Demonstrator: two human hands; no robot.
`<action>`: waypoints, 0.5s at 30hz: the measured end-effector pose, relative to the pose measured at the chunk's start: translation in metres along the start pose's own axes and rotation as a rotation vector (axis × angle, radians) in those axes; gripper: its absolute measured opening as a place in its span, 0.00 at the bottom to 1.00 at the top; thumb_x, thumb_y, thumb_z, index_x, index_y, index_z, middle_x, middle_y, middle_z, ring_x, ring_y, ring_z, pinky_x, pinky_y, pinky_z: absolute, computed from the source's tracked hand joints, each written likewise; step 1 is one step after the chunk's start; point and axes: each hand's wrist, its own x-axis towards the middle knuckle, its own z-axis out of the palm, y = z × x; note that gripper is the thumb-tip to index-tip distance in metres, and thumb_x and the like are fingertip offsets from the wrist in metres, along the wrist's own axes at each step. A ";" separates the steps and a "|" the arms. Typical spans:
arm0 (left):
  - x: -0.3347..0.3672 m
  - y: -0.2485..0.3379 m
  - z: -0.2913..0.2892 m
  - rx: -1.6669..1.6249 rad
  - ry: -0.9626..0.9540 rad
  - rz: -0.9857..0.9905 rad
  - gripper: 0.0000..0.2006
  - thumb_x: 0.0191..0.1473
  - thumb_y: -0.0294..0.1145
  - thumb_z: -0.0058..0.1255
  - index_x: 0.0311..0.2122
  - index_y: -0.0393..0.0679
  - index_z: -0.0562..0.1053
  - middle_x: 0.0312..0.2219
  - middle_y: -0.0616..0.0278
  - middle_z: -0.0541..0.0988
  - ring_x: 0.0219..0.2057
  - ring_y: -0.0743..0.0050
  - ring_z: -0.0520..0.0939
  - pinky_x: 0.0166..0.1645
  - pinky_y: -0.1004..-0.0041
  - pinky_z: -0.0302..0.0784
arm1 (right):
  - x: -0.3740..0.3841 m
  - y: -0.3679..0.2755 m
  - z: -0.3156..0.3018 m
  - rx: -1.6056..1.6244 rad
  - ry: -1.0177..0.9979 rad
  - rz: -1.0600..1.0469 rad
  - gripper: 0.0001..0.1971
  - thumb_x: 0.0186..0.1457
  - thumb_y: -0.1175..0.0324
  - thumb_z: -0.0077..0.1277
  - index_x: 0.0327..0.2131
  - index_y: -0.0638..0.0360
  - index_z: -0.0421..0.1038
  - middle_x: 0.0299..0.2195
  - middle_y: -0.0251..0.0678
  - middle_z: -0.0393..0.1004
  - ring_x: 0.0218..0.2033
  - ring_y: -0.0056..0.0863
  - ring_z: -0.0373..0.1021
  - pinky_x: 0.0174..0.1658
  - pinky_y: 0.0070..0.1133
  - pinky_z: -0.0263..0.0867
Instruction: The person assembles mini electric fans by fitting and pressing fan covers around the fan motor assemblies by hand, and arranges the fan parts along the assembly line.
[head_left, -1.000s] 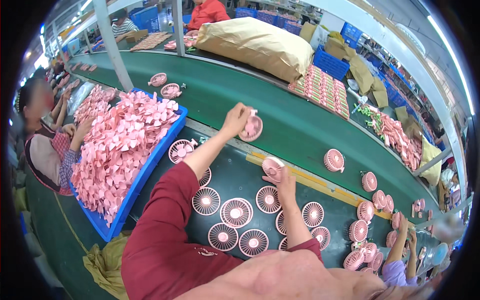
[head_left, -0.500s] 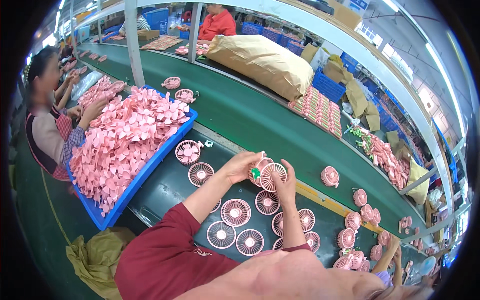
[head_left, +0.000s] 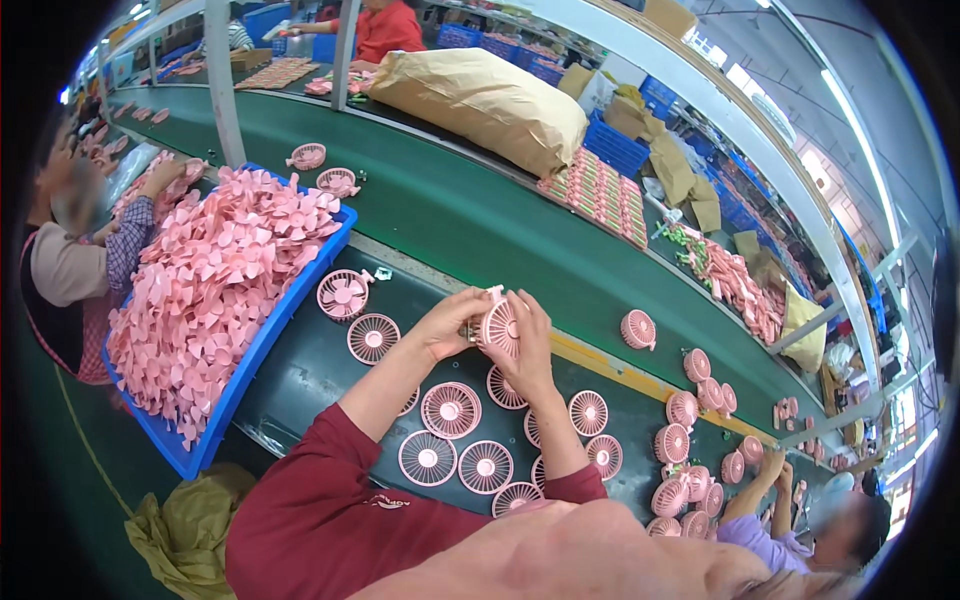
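Note:
A small round pink fan housing (head_left: 499,330) with a slatted front grille is held up over the dark table. My left hand (head_left: 450,322) grips its left side, and my right hand (head_left: 531,350) wraps round its right side with the fingers over the top. The inside of the housing is hidden. Loose pink round grilles lie on the table below my hands, among them one grille (head_left: 427,458) and another grille (head_left: 486,467). To the left sits an open pink housing (head_left: 343,295) with a fan blade in it.
A blue crate (head_left: 252,372) heaped with pink fan blades (head_left: 225,285) stands at the left. Beyond the table runs a green conveyor belt (head_left: 440,215). Finished-looking housings (head_left: 672,443) cluster at the right, near a co-worker's hands (head_left: 768,475). Another person reaches over parts at far left.
The loose grille in my right hand now sits against the housing, and the green piece is out of sight. Both hands have closed together round the housing. The whole view has shifted slightly.

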 end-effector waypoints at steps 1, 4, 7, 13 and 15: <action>-0.003 0.003 0.002 0.014 0.031 -0.035 0.09 0.60 0.30 0.47 0.45 0.42 0.70 0.40 0.62 0.77 0.40 0.72 0.81 0.44 0.67 0.79 | 0.001 -0.001 0.000 0.034 -0.027 -0.003 0.41 0.43 0.58 0.63 0.61 0.57 0.57 0.59 0.51 0.55 0.59 0.51 0.55 0.61 0.39 0.54; 0.000 0.001 0.005 0.029 0.028 -0.016 0.08 0.61 0.32 0.47 0.43 0.44 0.70 0.39 0.64 0.76 0.39 0.73 0.79 0.44 0.66 0.78 | 0.002 0.001 -0.004 0.069 -0.050 0.000 0.45 0.42 0.57 0.63 0.63 0.58 0.53 0.60 0.52 0.53 0.60 0.52 0.55 0.61 0.37 0.55; -0.004 0.002 0.007 0.091 0.033 -0.007 0.12 0.61 0.34 0.48 0.49 0.48 0.69 0.44 0.65 0.74 0.45 0.73 0.76 0.48 0.61 0.75 | 0.005 0.006 0.005 0.167 -0.008 0.062 0.39 0.47 0.61 0.59 0.61 0.60 0.55 0.58 0.52 0.58 0.58 0.48 0.59 0.60 0.33 0.58; -0.007 -0.004 0.019 0.209 0.158 0.162 0.19 0.64 0.42 0.43 0.57 0.45 0.66 0.46 0.63 0.74 0.47 0.77 0.76 0.48 0.69 0.75 | 0.015 -0.006 0.009 0.401 0.133 0.146 0.35 0.51 0.64 0.55 0.61 0.63 0.56 0.56 0.50 0.61 0.58 0.44 0.60 0.60 0.31 0.56; 0.003 -0.016 0.015 0.098 0.123 0.318 0.18 0.66 0.42 0.41 0.55 0.43 0.67 0.47 0.63 0.74 0.47 0.76 0.76 0.50 0.70 0.73 | 0.017 -0.011 0.013 0.361 0.185 0.098 0.36 0.49 0.63 0.58 0.60 0.64 0.56 0.56 0.51 0.60 0.58 0.47 0.59 0.60 0.32 0.56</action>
